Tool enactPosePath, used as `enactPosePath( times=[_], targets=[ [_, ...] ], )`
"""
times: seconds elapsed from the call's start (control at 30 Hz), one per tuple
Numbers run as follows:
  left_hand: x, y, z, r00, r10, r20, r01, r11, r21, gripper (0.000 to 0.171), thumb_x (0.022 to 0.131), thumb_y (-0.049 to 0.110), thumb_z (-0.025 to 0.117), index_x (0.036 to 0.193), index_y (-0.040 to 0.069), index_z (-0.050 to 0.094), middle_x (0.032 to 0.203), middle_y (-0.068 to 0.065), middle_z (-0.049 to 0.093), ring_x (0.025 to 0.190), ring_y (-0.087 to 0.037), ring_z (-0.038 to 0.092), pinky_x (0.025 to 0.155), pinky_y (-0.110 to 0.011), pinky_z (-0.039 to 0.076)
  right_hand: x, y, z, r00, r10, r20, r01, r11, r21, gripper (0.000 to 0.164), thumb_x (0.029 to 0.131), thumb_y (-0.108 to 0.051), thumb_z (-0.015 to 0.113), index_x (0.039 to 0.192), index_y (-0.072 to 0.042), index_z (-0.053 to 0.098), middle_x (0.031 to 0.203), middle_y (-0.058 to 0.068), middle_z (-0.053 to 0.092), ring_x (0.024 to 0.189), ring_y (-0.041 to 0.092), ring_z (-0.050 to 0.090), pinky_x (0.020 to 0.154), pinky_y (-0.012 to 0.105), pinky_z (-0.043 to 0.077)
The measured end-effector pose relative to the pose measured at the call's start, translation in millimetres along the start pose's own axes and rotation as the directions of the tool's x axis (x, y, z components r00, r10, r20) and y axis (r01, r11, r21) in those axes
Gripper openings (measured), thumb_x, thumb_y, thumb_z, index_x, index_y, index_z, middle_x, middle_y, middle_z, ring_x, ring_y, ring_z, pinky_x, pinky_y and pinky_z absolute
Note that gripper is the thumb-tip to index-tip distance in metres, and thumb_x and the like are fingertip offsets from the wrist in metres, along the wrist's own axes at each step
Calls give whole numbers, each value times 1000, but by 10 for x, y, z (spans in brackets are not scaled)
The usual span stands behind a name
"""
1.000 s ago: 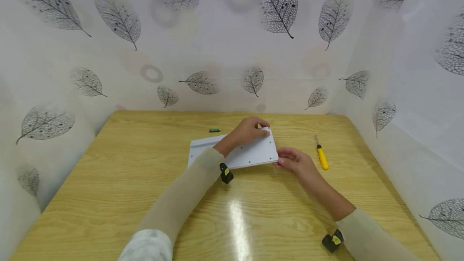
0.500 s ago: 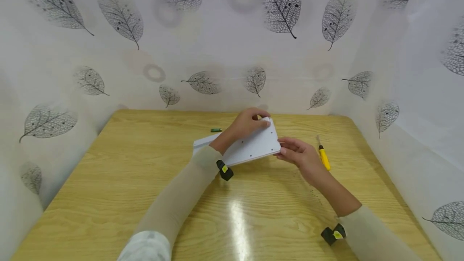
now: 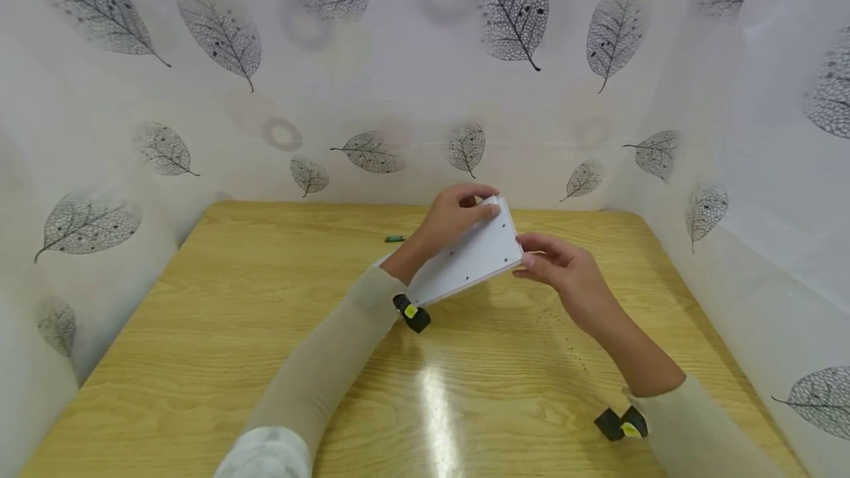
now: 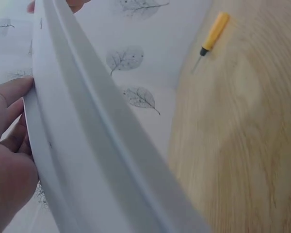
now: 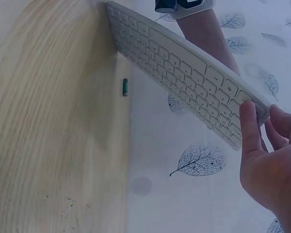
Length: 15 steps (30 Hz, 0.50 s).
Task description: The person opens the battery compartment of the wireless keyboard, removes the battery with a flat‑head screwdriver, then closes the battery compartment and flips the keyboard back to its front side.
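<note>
A white keyboard [image 3: 468, 257] is held tilted above the table, its underside with small dark screw dots facing me. In the right wrist view its keys [image 5: 184, 73] show on the other side. My left hand [image 3: 448, 223] grips the far edge near the right corner, thumb on the underside. With thumb and fingers my right hand [image 3: 578, 275] pinches the near right corner. The left wrist view shows the left hand [image 4: 9, 141] along the keyboard's edge. A yellow-handled screwdriver [image 4: 216, 33] lies on the table; the right hand hides it in the head view.
A small green battery [image 3: 395, 239] lies on the table behind the keyboard. Tiny dark specks [image 5: 70, 208] are scattered on the wooden tabletop [image 3: 265, 330]. Leaf-patterned white walls [image 3: 412, 94] enclose the table at the back and sides.
Both hands have raised the keyboard's right end up and away, so it tilts more steeply. The right hand has moved over the screwdriver, and dark specks have come into view on the table.
</note>
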State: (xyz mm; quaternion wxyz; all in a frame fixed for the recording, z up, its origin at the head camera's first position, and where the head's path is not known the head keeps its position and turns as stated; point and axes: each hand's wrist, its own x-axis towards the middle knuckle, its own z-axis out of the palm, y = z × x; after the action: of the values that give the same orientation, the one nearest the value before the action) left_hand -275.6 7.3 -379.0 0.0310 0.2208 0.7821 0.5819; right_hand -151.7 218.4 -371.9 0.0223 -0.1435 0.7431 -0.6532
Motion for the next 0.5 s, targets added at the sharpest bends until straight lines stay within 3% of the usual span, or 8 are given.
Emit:
enactPosePath(
  times=[0.27,0.5],
  targets=[
    [-39,151,-25,995,81,-54,-87,991,-104,32,94,31,72,125,21,70,93,-3,62,79,-16,58,63,-26,52,2,-264,17,997,-71,-19,70,997,-37,37,100,-13,63,132,6,59,116,2,68,97,15,72,87,33,58],
    [-42,290,-55,989,123,-85,-132,984,-120,30,95,26,72,123,18,71,94,-4,62,80,-16,58,66,-26,51,-4,-468,21,992,-122,-15,121,990,-77,34,100,-12,63,130,5,62,107,3,73,92,16,73,86,31,58]
  ],
)
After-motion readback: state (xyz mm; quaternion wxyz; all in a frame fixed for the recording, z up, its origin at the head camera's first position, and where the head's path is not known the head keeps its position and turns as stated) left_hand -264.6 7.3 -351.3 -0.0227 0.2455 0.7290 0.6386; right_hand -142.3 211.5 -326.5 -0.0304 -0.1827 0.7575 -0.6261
